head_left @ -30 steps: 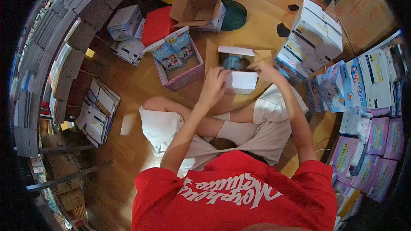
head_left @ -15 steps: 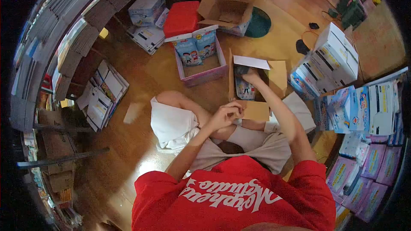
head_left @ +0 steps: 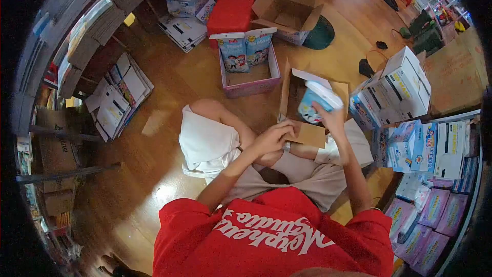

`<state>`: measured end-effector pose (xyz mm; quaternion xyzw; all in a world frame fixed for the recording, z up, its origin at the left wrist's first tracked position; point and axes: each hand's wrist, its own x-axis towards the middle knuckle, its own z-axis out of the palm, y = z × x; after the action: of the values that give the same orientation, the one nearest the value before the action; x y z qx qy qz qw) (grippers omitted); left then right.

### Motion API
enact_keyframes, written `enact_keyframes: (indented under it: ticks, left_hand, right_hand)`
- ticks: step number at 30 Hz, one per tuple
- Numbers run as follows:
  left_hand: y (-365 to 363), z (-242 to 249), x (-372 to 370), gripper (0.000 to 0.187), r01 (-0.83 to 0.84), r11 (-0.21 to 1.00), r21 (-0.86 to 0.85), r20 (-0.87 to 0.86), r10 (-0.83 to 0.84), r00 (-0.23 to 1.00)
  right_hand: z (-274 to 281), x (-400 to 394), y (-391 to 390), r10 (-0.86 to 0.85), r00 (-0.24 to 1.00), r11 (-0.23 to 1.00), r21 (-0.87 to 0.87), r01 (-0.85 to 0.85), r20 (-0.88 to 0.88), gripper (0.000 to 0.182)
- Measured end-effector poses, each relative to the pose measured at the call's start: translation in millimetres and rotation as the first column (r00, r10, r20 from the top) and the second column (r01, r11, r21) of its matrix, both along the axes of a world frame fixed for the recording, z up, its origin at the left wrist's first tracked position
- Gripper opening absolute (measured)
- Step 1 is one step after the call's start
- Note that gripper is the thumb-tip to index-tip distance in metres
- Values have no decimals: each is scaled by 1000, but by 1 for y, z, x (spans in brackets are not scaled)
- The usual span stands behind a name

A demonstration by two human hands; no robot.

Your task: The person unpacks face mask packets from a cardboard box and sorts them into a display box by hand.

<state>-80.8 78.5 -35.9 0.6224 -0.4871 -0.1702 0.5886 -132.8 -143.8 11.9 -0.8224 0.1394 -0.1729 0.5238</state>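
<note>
My right hand (head_left: 331, 117) grips a blue-and-white pouch (head_left: 311, 103), printed with cartoon figures and white along its top. It holds the pouch tilted, above an open cardboard box (head_left: 338, 89) in front of my crossed legs. My left hand (head_left: 277, 137) is at the near side of that box, its fingers curled at the edge of the near flap (head_left: 310, 134). Just left of the box stands a pink-edged box (head_left: 251, 89) with two similar blue pouches (head_left: 234, 54) upright inside. The pouch and flaps hide most of the cardboard box's inside.
A red container (head_left: 230, 13) and another open carton (head_left: 292, 13) stand beyond. White printed boxes (head_left: 397, 84) are stacked at right, above purple packs (head_left: 433, 208). Flattened printed cartons (head_left: 120, 102) lie at left, near shelves of stacked cardboard (head_left: 77, 66).
My right hand has come up out of the cardboard box with the blue pouch. My left hand has stayed by the near flap, its fingers now reaching a little further over it.
</note>
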Motion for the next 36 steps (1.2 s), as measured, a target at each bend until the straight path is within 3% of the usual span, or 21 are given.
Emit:
enact_keyframes:
  ticks: [1,2,3,4,5,6,8,10,11,13,16,18,20,21,22,24,27,29,31,35,36]
  left_hand:
    - [6,8,1,33,-19,1000,6,50,19,999]
    - [13,17,3,34,-35,999,13,99,34,995]
    - [20,30,9,33,-218,976,-26,56,219,974]
    - [26,42,22,32,-393,918,-55,9,394,919]
    - [31,50,40,33,-624,781,-32,60,625,779]
    - [37,57,61,36,-810,586,-27,120,806,580]
    - [50,39,117,43,-941,337,-22,393,869,302]
    - [62,17,161,47,-811,501,301,407,702,585]
    - [68,4,178,48,-703,547,454,377,597,708]
    - [77,-50,211,47,-674,546,498,303,619,725]
    - [81,-34,226,45,-587,600,544,255,548,796]
    - [88,-16,227,45,-563,607,561,279,502,819]
    - [105,-19,237,48,-601,573,558,333,509,794]
    - [110,-11,232,47,-590,574,567,272,546,792]
    - [118,8,223,47,-582,573,577,210,584,784]
    - [125,73,192,47,-550,595,586,137,596,791]
    - [117,176,146,51,-527,640,559,204,510,836]
    - [126,197,140,59,-574,648,500,377,434,818]
    - [121,228,107,64,-593,596,541,442,398,804]
    - [109,228,39,70,-563,463,685,457,330,826]
    - [110,219,25,70,-576,537,616,519,273,810]
  right_hand:
    - [0,-13,-7,-69,995,993,-86,75,73,40]
    - [-1,-28,-12,-212,974,977,19,212,74,40]
    - [7,-46,-13,-354,933,930,126,345,57,40]
    - [18,-66,-15,-364,902,913,-105,395,231,37]
    - [12,-81,-16,-556,810,818,298,492,188,36]
    - [-14,-106,-38,-649,754,749,265,608,104,40]
    - [-12,-132,-28,-691,718,714,235,659,83,40]
    - [15,-141,-6,-744,666,580,550,602,56,40]
    - [-4,-152,-13,-732,678,592,550,589,62,44]
    - [-39,-176,-28,-664,732,728,353,588,151,52]
    - [-49,-187,-36,-646,728,763,172,623,229,64]
    - [-47,-199,-37,-623,747,736,-151,660,230,69]
    - [-29,-211,-34,-562,813,546,-670,503,153,71]
    - [-28,-208,-35,-626,750,702,-264,661,215,67]
    - [-27,-201,-37,-700,676,713,199,672,229,65]
    - [-24,-195,-34,-743,629,640,517,569,228,65]
    - [13,-188,-21,-593,751,789,399,468,291,65]
    - [68,-167,-8,-400,849,800,584,140,345,67]
    - [99,-156,1,-136,953,922,387,22,269,70]
    - [115,-143,24,241,941,895,322,-309,236,64]
    - [123,-139,31,325,922,884,278,-375,211,60]
